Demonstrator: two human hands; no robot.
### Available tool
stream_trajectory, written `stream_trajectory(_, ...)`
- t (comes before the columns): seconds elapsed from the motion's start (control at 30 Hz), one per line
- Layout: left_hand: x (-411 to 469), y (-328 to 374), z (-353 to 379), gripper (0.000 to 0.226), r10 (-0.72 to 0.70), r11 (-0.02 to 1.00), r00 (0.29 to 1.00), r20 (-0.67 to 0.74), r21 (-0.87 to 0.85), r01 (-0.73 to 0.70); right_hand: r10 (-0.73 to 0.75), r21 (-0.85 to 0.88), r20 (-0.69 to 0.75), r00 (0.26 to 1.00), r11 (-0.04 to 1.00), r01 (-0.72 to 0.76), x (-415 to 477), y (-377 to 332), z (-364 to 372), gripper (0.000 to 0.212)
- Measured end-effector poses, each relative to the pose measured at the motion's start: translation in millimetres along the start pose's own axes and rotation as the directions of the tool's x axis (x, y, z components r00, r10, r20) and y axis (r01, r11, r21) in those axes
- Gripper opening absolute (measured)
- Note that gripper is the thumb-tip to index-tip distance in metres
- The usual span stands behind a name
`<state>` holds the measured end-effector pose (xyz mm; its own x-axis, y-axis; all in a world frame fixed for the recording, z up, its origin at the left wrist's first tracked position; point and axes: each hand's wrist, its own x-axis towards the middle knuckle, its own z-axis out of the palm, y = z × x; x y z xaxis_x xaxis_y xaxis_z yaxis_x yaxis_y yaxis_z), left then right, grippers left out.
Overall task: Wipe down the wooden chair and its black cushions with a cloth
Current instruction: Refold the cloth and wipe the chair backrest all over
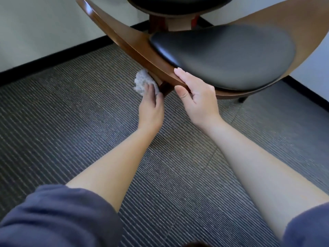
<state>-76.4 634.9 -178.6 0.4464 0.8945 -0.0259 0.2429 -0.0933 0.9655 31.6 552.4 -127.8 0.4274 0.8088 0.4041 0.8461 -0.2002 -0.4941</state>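
Note:
A wooden chair (124,41) with a curved brown seat shell fills the upper right. Its black seat cushion (224,56) lies on the shell, and a black back cushion (178,3) shows at the top edge. My left hand (151,104) holds a pale grey cloth (142,82) against the underside of the seat's front edge, beside a dark wooden leg (165,89). My right hand (197,97) grips the seat's front rim, fingers on top and thumb below. Part of the cloth is hidden under the shell.
Dark ribbed carpet (71,122) covers the floor all around. White walls with a black baseboard (53,59) run behind and to the right of the chair. Another chair leg (242,99) stands at the right. My blue sleeves (53,220) fill the lower corners.

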Motion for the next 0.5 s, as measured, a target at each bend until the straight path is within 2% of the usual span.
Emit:
stream_trajectory(0.1,7.6,-16.8,3.0,0.044,0.078,0.997,0.997,-0.028,-0.003,-0.078,-0.013,0.007,-0.032,0.999,1.0,0.013,0.1,2.1,1.6,0.048)
stream_trajectory(0.2,16.6,-35.6,-1.3,0.043,0.148,0.984,0.988,-0.052,0.106,-0.142,-0.013,-0.011,-0.041,0.999,1.0,0.012,-1.1,-0.3,1.8,0.047)
stream_trajectory(0.27,21.9,-41.1,3.6,0.055,0.139,0.975,0.99,-0.001,0.175,-0.137,-0.012,-0.021,-0.039,0.999,1.0,0.011,-1.5,-0.9,1.0,0.045)
stream_trajectory(0.37,29.0,-46.2,13.3,0.072,0.171,0.963,0.979,0.112,0.193,-0.19,-0.006,-0.044,-0.039,0.999,0.999,0.004,-2.8,-1.0,-0.7,0.044)
stream_trajectory(0.5,36.8,-45.6,21.0,0.075,0.206,0.947,0.976,0.066,0.237,-0.215,0.007,-0.049,-0.039,0.999,0.999,-0.008,-2.9,-0.5,1.1,0.043)
